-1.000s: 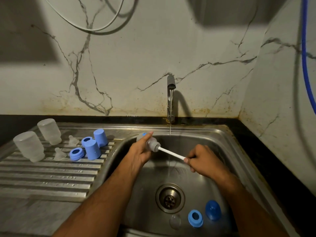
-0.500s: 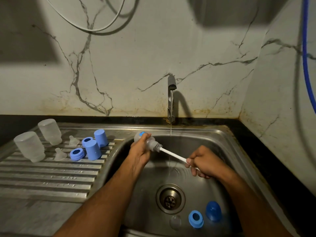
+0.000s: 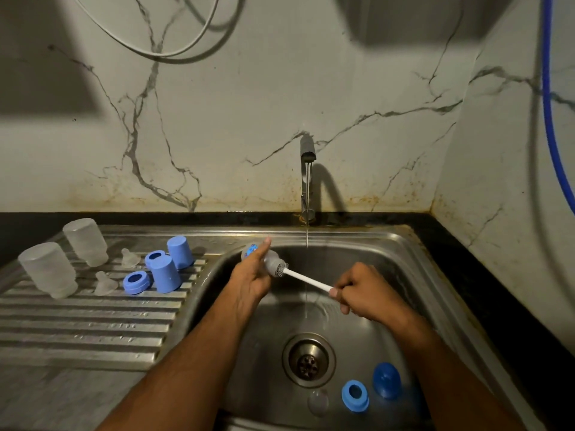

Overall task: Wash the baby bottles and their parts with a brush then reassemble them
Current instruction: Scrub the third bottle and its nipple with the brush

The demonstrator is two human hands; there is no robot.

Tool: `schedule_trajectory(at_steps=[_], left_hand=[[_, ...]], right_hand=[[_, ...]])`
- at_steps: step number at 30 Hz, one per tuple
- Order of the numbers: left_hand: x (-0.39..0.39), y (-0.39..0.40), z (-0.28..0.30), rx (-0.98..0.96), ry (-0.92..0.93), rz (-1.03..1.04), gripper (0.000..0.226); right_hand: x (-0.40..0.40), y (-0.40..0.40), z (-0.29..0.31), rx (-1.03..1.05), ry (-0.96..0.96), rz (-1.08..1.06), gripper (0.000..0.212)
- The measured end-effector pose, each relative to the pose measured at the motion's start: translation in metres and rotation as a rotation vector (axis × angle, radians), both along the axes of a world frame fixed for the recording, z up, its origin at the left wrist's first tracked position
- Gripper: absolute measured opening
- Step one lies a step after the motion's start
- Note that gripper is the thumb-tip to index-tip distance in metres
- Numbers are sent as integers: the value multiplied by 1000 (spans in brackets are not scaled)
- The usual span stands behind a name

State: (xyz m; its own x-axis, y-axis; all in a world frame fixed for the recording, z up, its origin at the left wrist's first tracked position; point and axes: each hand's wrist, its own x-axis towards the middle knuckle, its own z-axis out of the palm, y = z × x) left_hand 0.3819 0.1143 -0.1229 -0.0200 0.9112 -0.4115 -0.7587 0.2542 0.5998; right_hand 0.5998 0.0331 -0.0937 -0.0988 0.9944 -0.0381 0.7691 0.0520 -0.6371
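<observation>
**Scrubbing a bottle over the sink basin**

Held over the left part of the sink (image 3: 404,253), a small clear bottle (image 3: 252,252) with a blue print on its side was gripped by the left hand (image 3: 253,279), the fingers wrapped round its body and the thumb laid along the top. The bottle was tilted, its mouth turned toward the right. A brush (image 3: 306,279) with a white handle was pinched near the handle's end by the right hand (image 3: 362,293), its fingers curled closed round the stick. The grey bristle head was seen right at the bottle's mouth, part of it outside.

A thin stream of water was seen running from the tap (image 3: 307,178) into the basin, falling between the two hands and just behind the brush handle. On the basin floor, near the drain (image 3: 308,360), a blue collar ring (image 3: 355,396), a blue cap (image 3: 386,380) and a clear teat (image 3: 318,402) were left lying.

On the ribbed drainboard (image 3: 77,331) to the left, two frosted bottle bodies (image 3: 49,269) were stood upside down. Beside them two clear teats (image 3: 105,284), two blue rings (image 3: 136,282) and two upturned blue caps (image 3: 166,273) were grouped close together. A white cable (image 3: 149,51) was seen hanging against the marbled wall, and a blue hose (image 3: 549,98) at the far right.
</observation>
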Motion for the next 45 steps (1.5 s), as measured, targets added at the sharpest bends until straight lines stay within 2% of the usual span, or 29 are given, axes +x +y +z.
schedule_trajectory(at_steps=[2, 4, 8, 12, 19, 24, 27, 32, 40, 45], left_hand=[[-5, 2, 1, -14, -35, 70, 42], [-6, 5, 1, 2, -55, 101, 44], [10, -3, 0, -39, 23, 39, 46], [3, 0, 2, -25, 14, 29, 50], [10, -7, 3, -18, 90, -39, 34], [-2, -1, 4, -33, -10, 44, 44], [-7, 0, 0, -82, 10, 94, 55], [-9, 4, -12, -89, 89, 164, 86], [2, 4, -15, -131, 224, 206, 58], [6, 1, -14, -109, 204, 202, 28]], right_hand=[[10, -1, 6, -145, 163, -38, 19], [14, 0, 6, -202, 229, -65, 20], [0, 1, 0, -200, 213, -26, 19], [12, 1, 5, -185, 260, -18, 19], [5, 2, 3, -164, 204, -68, 18], [19, -1, 9, -217, 263, -62, 19], [25, -2, 9, -210, 205, -83, 18], [38, -3, 12, -137, 201, -221, 19], [32, -11, 17, -118, 89, -259, 28], [-3, -13, 13, -106, 77, -221, 16]])
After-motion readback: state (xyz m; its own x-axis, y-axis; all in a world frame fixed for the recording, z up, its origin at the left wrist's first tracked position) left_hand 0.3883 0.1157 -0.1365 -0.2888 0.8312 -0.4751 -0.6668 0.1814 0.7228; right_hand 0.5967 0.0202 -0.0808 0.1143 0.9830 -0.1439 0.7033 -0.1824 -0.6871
